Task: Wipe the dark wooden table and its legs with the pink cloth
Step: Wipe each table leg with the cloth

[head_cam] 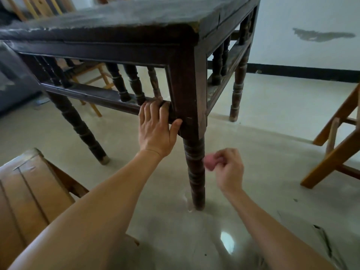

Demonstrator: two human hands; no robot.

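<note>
Where the right hand [230, 170] pinches, pink cloth [211, 162] seemingly bulges past the grip.

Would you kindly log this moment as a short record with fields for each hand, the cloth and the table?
left hand: grips the lower rail beside the corner post
right hand: holds the bunched pink cloth
cloth position: close beside the near leg, contact unclear
table top: dull grey, looks dusty
nearby: light wooden chair on the right
</note>
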